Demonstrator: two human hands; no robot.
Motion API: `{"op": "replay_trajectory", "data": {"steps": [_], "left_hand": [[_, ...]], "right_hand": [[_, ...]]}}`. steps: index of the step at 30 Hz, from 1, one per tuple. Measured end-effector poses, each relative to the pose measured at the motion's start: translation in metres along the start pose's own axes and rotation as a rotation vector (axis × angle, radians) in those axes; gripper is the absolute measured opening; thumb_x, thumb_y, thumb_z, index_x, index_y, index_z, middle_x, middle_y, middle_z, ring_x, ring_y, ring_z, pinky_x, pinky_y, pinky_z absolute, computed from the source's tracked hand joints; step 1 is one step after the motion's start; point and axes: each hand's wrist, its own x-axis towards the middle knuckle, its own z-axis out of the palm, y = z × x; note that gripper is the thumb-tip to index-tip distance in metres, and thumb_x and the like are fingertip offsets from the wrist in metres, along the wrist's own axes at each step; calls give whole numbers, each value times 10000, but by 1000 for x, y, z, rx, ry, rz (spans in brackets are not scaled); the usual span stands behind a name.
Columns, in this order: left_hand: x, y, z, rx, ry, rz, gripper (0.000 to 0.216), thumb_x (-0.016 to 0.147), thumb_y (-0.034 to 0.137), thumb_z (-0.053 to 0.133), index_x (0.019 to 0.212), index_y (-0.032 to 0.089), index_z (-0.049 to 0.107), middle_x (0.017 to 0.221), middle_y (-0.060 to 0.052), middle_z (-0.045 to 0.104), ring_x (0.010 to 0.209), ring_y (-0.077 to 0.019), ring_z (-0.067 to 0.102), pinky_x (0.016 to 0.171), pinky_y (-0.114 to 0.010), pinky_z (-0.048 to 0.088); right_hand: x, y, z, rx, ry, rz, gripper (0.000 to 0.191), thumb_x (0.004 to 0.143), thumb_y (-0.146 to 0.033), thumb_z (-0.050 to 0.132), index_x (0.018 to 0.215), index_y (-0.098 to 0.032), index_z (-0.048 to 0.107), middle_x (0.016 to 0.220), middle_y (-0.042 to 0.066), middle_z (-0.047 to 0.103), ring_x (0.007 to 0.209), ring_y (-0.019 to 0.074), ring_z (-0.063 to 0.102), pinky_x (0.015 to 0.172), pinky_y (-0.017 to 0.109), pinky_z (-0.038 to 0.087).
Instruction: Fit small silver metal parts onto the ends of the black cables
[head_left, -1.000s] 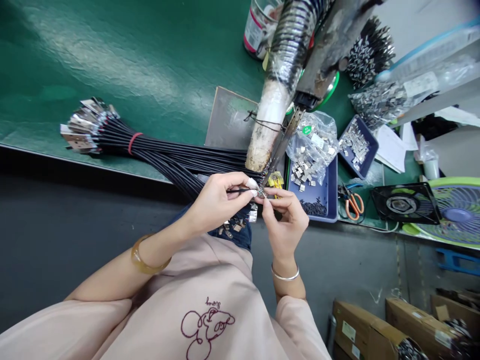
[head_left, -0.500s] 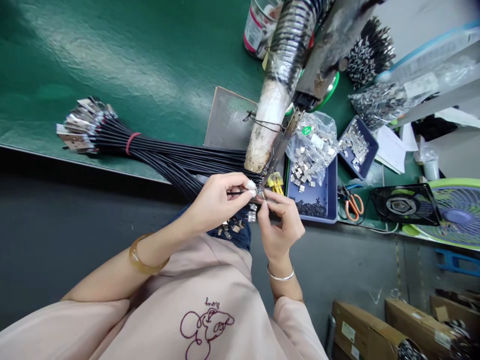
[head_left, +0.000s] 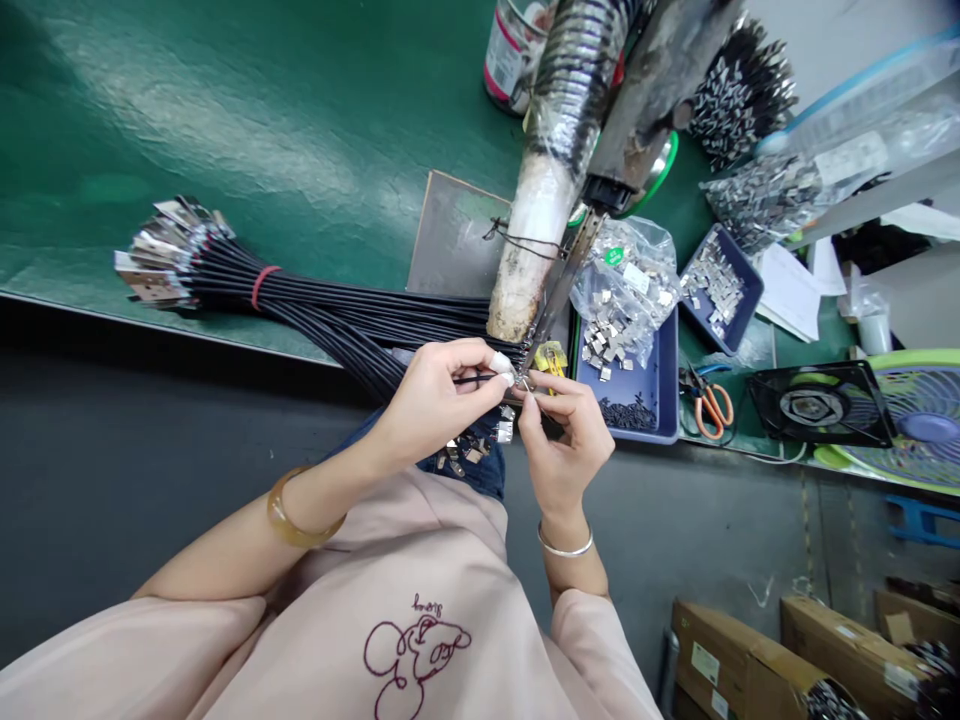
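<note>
My left hand [head_left: 442, 395] pinches a black cable [head_left: 469, 379] between thumb and fingers, with white covers on the fingertips. Close beside it, my right hand [head_left: 566, 435] is closed in a pinch on a thin silvery wire [head_left: 527, 386]. The fingertips of both hands nearly meet at the cable's end, where the details are too small to make out. Just above them ends the narrow metal shaft of a soldering iron [head_left: 562, 280]. A bundle of black cables [head_left: 360, 305], tied with a red band, lies behind my left hand, its far ends carrying metal connectors.
A wrapped hose [head_left: 517, 250] hangs over the bench. To the right stand a blue tray [head_left: 664, 390] with bagged metal shells and small black parts, a smaller tray [head_left: 742, 315], orange-handled pliers [head_left: 712, 410] and a black fan [head_left: 821, 405]. Metal connectors [head_left: 465, 452] lie on my lap.
The view has shifted slightly. Both hands keep their pinch at the same spot below the soldering iron, with hardly any movement.
</note>
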Motion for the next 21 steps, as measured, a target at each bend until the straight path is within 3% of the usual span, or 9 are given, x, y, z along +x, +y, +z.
{"op": "replay_trajectory", "data": {"steps": [4, 11, 18, 21], "left_hand": [[1, 0, 1, -11, -9, -39, 95, 772, 216, 659, 764, 126, 689, 725, -17, 667, 657, -112, 606, 583, -190, 491], [2, 1, 3, -52, 29, -83, 65, 742, 172, 666, 782, 123, 681, 751, -24, 702, 709, -127, 665, 661, -205, 553], [1, 2, -1, -43, -31, -49, 55, 751, 172, 661, 742, 121, 679, 732, -23, 687, 685, -126, 648, 640, -213, 527], [1, 1, 1, -11, 1, -45, 70, 753, 183, 659, 751, 120, 689, 718, -22, 673, 661, -118, 621, 607, -208, 505]], "right_hand": [[1, 1, 1, -16, -8, -2, 113, 877, -123, 651, 887, -234, 632, 1005, 33, 753, 916, 168, 736, 761, 327, 630], [-3, -2, 6, -178, 50, -151, 203, 847, -71, 678, 932, -248, 627, 1020, 44, 764, 904, 155, 736, 801, 308, 621], [-4, 2, 3, 87, -13, 87, 123, 869, -106, 661, 884, -225, 634, 1003, 33, 740, 894, 158, 741, 720, 297, 638], [-3, 3, 1, 78, -17, 91, 100, 876, -125, 660, 877, -223, 637, 1003, 36, 736, 887, 161, 736, 703, 299, 640]]}}
